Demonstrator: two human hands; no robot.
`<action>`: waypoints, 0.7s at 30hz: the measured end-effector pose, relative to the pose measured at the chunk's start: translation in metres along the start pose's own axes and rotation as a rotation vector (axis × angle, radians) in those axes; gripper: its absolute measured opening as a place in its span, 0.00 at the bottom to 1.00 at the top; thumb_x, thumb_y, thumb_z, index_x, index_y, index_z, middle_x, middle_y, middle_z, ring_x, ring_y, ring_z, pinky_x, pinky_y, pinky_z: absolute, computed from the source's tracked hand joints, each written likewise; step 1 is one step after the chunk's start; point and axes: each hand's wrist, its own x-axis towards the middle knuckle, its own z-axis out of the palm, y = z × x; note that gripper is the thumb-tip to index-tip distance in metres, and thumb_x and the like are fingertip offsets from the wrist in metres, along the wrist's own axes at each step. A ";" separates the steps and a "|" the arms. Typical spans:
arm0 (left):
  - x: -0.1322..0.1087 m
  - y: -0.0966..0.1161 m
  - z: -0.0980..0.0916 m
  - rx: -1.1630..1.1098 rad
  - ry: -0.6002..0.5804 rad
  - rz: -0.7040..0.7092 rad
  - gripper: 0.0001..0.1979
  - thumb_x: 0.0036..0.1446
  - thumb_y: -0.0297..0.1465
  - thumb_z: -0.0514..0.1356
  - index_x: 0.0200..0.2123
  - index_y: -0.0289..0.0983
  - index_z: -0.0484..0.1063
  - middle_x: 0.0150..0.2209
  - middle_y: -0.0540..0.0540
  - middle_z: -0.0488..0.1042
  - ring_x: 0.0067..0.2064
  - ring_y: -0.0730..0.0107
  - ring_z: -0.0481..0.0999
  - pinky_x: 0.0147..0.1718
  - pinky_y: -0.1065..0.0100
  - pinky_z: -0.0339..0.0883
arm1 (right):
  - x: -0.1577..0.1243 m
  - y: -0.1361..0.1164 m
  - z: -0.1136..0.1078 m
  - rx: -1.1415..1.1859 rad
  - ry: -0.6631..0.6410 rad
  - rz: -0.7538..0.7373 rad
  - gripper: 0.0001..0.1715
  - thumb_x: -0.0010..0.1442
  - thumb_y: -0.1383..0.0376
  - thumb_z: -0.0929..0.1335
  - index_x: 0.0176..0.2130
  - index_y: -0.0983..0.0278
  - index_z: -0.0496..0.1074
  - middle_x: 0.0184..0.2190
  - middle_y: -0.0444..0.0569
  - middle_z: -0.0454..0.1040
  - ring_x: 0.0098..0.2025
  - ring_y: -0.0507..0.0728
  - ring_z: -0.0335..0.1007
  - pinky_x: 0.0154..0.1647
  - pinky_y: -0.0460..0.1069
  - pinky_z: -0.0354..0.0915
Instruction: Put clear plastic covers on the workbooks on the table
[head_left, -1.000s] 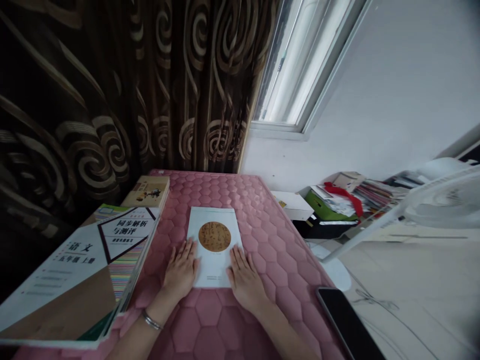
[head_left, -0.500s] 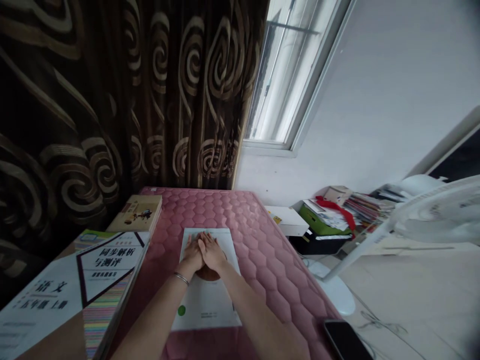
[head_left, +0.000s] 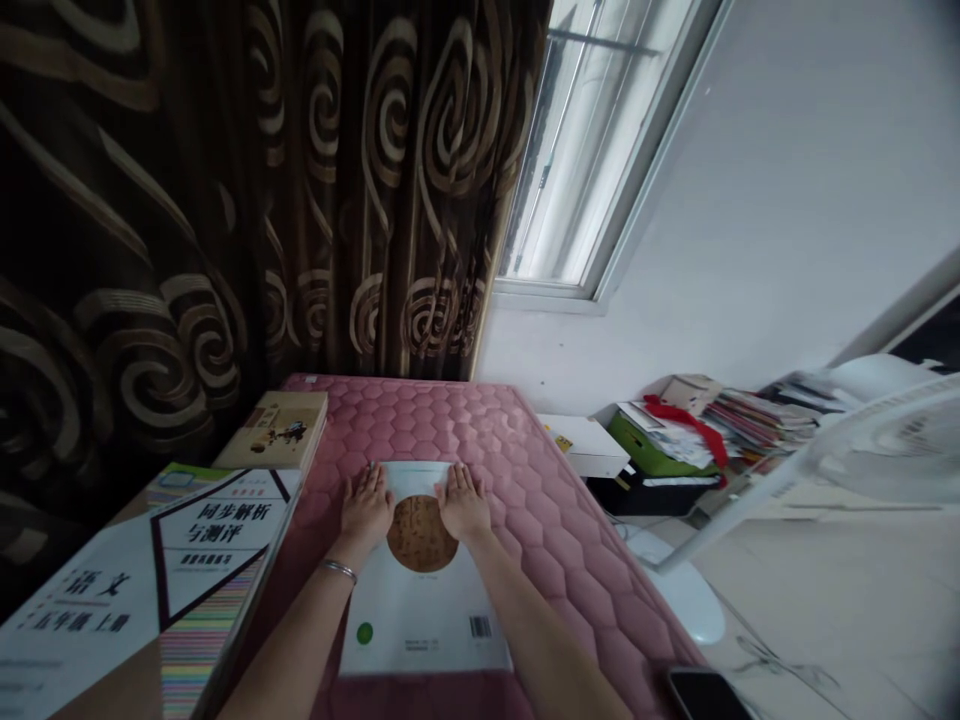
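A white book (head_left: 420,615) with a brown round picture, a green dot and a barcode on its cover lies flat on the pink quilted mattress (head_left: 555,560). My left hand (head_left: 367,510) rests on the book's far left edge, fingers stretched out and palm down; a silver bracelet (head_left: 340,570) circles that wrist. On the far right edge lies my right hand (head_left: 463,500), likewise flat with its fingers extended. Both hands touch the cover without gripping it, and the round picture shows between them.
At left stand a large white workbook (head_left: 82,590) and a tan book (head_left: 274,430) behind it. A black phone (head_left: 705,695) lies at the mattress's front right. Beyond the right edge are a white fan (head_left: 727,520), a white box (head_left: 589,445) and piled papers (head_left: 757,430).
My hands have parted from their overlap on the middle of the book, one going left and the other right. The round picture and the barcode are now uncovered. The view has shifted slightly.
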 end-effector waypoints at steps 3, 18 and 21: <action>-0.020 0.011 -0.001 0.043 0.012 -0.069 0.28 0.64 0.31 0.42 0.65 0.29 0.56 0.67 0.35 0.53 0.69 0.55 0.50 0.64 0.43 0.41 | 0.002 -0.001 -0.006 -0.015 -0.030 0.013 0.38 0.69 0.54 0.48 0.67 0.75 0.47 0.69 0.58 0.43 0.71 0.61 0.36 0.68 0.63 0.35; -0.119 0.019 0.000 0.000 0.040 0.023 0.28 0.64 0.31 0.42 0.66 0.32 0.53 0.68 0.41 0.52 0.69 0.58 0.49 0.65 0.50 0.43 | -0.161 -0.005 0.004 0.013 -0.031 -0.272 0.36 0.70 0.55 0.50 0.67 0.75 0.49 0.68 0.56 0.42 0.71 0.61 0.36 0.70 0.59 0.37; -0.125 0.016 -0.003 0.008 0.063 -0.026 0.28 0.64 0.32 0.43 0.66 0.34 0.55 0.68 0.40 0.54 0.67 0.53 0.53 0.63 0.50 0.51 | -0.165 0.018 -0.006 -0.029 -0.065 -0.219 0.36 0.69 0.55 0.51 0.67 0.74 0.47 0.69 0.55 0.40 0.71 0.61 0.35 0.70 0.61 0.35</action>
